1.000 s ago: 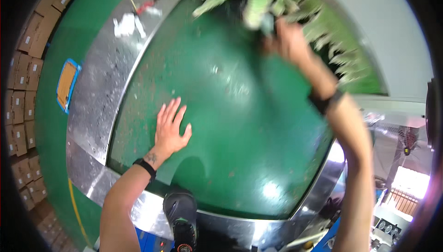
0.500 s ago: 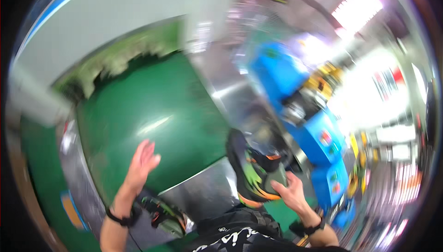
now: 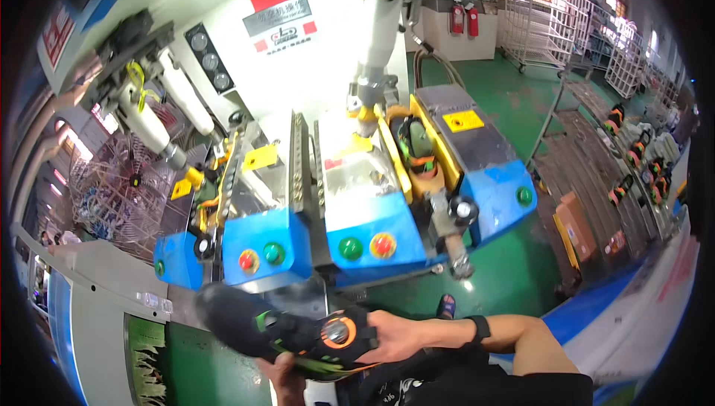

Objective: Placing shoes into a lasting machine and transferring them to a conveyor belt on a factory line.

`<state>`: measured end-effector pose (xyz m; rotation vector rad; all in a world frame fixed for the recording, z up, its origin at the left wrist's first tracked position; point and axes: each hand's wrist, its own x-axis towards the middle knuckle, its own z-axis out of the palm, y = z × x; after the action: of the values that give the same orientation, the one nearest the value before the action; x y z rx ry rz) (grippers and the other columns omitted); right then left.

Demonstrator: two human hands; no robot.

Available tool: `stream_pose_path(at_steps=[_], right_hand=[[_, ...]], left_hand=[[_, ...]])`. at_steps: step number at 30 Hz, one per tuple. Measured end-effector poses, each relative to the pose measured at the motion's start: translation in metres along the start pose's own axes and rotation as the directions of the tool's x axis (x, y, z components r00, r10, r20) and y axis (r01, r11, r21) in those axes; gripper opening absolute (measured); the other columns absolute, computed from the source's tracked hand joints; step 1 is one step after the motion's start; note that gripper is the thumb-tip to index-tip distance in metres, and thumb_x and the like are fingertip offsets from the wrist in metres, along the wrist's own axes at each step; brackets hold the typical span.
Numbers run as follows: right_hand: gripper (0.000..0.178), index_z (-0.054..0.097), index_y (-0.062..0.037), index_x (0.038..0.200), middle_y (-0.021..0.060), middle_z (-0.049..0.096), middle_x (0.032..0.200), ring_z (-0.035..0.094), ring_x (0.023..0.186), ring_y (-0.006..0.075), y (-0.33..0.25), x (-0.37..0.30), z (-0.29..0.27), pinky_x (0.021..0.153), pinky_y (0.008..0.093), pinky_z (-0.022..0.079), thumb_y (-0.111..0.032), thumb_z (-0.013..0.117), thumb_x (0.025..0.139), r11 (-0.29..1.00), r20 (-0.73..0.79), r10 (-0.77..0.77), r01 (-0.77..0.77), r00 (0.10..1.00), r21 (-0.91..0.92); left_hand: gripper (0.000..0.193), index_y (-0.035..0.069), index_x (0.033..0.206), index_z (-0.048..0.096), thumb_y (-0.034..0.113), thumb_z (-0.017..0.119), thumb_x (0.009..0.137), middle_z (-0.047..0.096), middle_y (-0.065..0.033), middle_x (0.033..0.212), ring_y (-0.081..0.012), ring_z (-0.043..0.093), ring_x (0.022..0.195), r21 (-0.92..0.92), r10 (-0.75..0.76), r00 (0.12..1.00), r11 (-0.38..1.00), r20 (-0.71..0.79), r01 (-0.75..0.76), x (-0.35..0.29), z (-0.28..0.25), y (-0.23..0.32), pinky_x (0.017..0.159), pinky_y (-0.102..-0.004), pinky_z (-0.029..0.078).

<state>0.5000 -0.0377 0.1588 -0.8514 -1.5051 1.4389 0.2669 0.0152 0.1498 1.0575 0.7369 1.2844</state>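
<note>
Head view: holding a black shoe low in the middle, close before the body and below the fronts of a glossy blue machine. Clasping its heel end firmly with the right hand, fingertips hidden behind. Touching its near side with the left hand, thumb laid against the edge; cannot tell how far the remaining fingers close, being out of sight underneath.

Rounded and dark at the toe, though blurred there; padded-looking around the collar and trimmed in orange and green. At the opening, showing a shiny grey round piece within an orange ring. Pointing toe to the left and slightly away from the body, long axis running crosswise from toe at upper left to heel at lower right.

Beyond, domed and smooth: a green button beside a red button. In the machine's right-hand bay, between flat yellow plates, a second shoe, patterned black, green and orange. Farther right, a slatted rack bearing several black-and-orange shoes and a brown cardboard carton. At the back, tall white wire cages, openly meshed.
</note>
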Motion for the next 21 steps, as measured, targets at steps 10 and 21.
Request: stream_pose_path(at_steps=[10, 21], right_hand=[[0.063, 0.045, 0.0008, 0.131, 0.0129, 0.059, 0.119, 0.061, 0.106, 0.0211, -0.040, -0.175, -0.183, 0.091, 0.0348, 0.050, 0.003, 0.066, 0.072, 0.861, -0.762, 0.238, 0.233, 0.602, 0.453], [0.055, 0.047, 0.0028, 0.129, 0.0158, 0.060, 0.117, 0.061, 0.102, 0.0239, -0.090, -0.253, -0.180, 0.088, 0.0351, 0.049, -0.002, 0.063, 0.077, 0.910, -0.902, 0.415, -0.036, 0.117, 0.414]], left_hand=[[0.083, 0.001, 0.148, 0.015, 0.011, 0.067, 0.084, 0.025, -0.0242, 0.151, -0.0332, 0.029, 0.140, 0.255, -0.442, 0.846, 0.891, 0.299, 0.375, 0.123, 0.260, -0.064, 0.111, -0.0420, 0.030], [0.045, 0.001, 0.111, 0.048, -0.004, 0.059, 0.067, 0.057, -0.0122, 0.094, -0.0244, 0.058, 0.082, 0.518, -0.470, 0.843, 0.806, 0.263, 0.288, 0.320, 0.397, -0.259, 0.063, -0.0387, 0.051]])
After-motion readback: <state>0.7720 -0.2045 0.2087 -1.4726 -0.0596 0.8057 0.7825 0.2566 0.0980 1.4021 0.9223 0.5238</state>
